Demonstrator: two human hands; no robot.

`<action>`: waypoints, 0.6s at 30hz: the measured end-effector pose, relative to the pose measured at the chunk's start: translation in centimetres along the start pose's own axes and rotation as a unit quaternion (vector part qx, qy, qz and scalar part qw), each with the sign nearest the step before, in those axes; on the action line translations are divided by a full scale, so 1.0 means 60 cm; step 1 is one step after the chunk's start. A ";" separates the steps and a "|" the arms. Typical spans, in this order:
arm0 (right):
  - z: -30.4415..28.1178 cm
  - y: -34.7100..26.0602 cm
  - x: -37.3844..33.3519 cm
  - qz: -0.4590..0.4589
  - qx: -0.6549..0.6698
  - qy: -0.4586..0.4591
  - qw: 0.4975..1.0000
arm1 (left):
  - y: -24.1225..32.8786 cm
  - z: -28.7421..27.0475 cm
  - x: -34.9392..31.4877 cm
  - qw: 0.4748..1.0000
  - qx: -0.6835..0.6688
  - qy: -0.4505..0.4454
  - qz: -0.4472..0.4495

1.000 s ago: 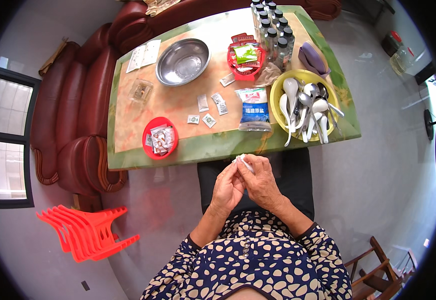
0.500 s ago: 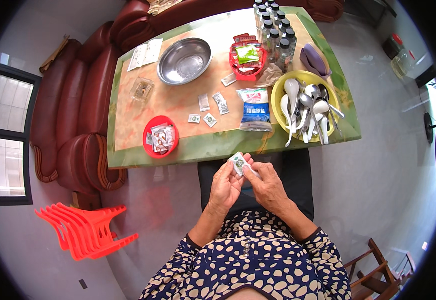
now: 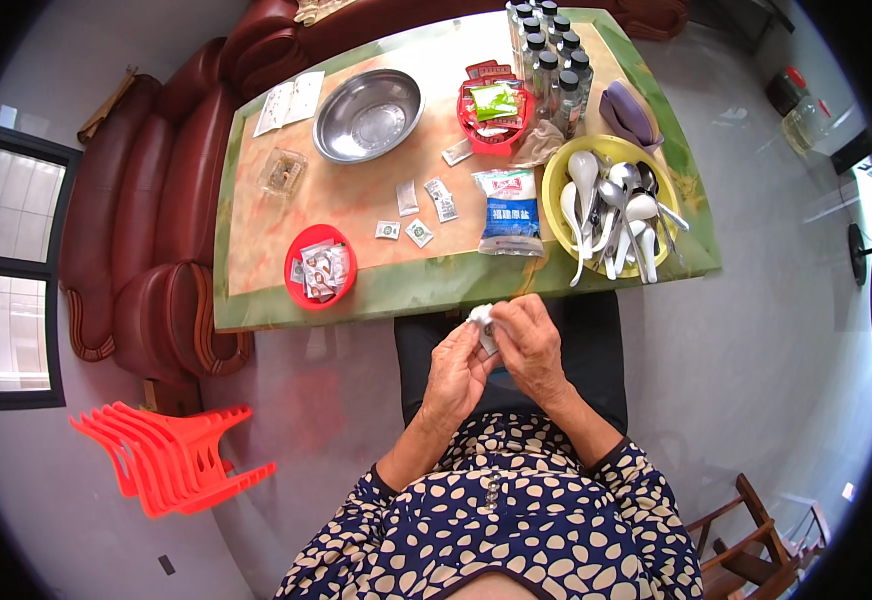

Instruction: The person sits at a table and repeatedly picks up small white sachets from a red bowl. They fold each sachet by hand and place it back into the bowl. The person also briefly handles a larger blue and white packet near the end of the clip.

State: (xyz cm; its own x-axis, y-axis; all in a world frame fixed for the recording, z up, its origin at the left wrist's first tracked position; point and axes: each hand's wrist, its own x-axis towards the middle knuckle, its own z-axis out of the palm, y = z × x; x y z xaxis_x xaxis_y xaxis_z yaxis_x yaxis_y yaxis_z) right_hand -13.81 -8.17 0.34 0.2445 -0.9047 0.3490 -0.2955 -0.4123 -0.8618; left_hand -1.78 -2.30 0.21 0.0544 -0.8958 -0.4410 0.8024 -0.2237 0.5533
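Note:
Above my lap, just off the table's near edge, a small white sachet [image 3: 485, 330] with a dark round print is held between both hands. My left hand [image 3: 456, 375] pinches it from the left side. My right hand [image 3: 530, 345] grips its upper right part, thumb and fingers closed together over it and hiding some of it. Several similar loose sachets [image 3: 419, 233] lie on the table beyond my hands. To their left a red bowl [image 3: 291, 292] holds more sachets. A blue and white bag [image 3: 510, 215] lies at the table edge nearest my right hand.
On the green-rimmed table [image 3: 376, 285] stand a steel basin [image 3: 330, 112], a red basket of packets [image 3: 496, 147], several dark-capped bottles [image 3: 568, 100] and a yellow bowl [image 3: 554, 185] of spoons. A clear plastic box [image 3: 282, 173] sits left. Red plastic stools [image 3: 176, 460] stand on the floor.
My right hand has moved up over the sachet and now covers more of its top. The sachet has turned more upright. The view has shifted slightly.

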 end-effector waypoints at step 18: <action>-0.015 -0.026 -0.003 -0.034 0.016 -0.104 0.994 | 0.002 -0.029 0.005 0.998 -0.051 0.032 0.000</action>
State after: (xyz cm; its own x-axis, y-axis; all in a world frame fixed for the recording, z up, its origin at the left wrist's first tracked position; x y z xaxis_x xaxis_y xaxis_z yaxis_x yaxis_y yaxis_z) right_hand -14.21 -7.48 1.96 0.4490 -0.8321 0.3256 -0.2439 -0.4647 -0.8512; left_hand -0.67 -1.91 -1.07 0.0895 -0.8691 -0.4864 0.8583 -0.1805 0.4804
